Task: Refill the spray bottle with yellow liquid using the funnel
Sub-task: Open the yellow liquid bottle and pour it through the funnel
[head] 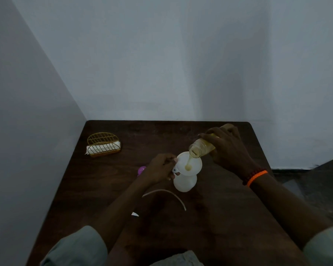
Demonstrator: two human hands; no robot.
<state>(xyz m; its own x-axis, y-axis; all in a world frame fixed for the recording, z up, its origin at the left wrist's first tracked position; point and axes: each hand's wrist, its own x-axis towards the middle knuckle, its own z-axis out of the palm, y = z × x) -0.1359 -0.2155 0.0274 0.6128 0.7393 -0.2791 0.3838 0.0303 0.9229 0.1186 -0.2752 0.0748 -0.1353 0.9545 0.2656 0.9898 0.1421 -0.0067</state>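
Note:
A white spray bottle (185, 182) stands upright near the middle of the dark wooden table (210, 217). A white funnel (195, 163) sits in its neck. My left hand (160, 168) grips the funnel's handle at its left rim. My right hand (228, 148) holds a clear bottle of yellow liquid (200, 148), tipped with its mouth over the funnel. A thin yellow stream falls into the funnel, and a small pool shows at its centre.
A gold wire napkin holder (103, 144) with white napkins stands at the table's back left. A purple cap (141, 170) lies behind my left hand. A curved white dip tube (166, 191) lies in front of the spray bottle. Walls close the back and left.

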